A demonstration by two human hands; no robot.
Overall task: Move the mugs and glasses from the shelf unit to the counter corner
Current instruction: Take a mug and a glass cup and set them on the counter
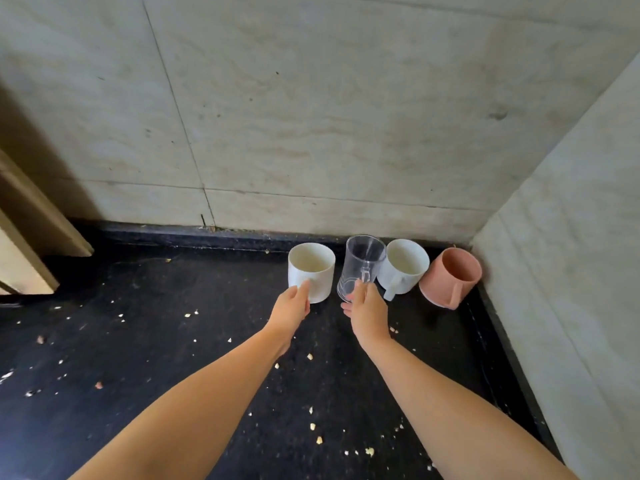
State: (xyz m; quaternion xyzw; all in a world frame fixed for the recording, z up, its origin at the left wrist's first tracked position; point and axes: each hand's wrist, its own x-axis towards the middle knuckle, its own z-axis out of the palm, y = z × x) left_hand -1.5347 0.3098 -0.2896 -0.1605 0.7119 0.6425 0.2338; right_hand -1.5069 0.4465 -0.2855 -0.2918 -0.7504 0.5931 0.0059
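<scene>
So both hands are out over the dark counter (173, 341) near its back right corner, where the row of cups is lined up along the back edge: a pink mug (450, 277) right in the corner against the side wall, a white mug (403, 266) with its handle facing forward just beside it, then a clear glass (362, 268), then another white mug (311, 271) at the left end. The right hand (369, 311) has its fingers curled round the base of the glass, which stands upright with its long axis vertical, maybe leaning a hair back. The left hand (291, 308) looks pretty relaxed, fingertips just touching the lower front of the left white mug; can't tell if it's really gripping, looks more like resting. Everything sits straight ahead of the hands, toward the back wall. My guess is these two are getting set down, so the next bit is simply letting go and pulling back without tipping the glass, which is touching or nearly touching its neighbours. Crumbs all over the counter too
</scene>
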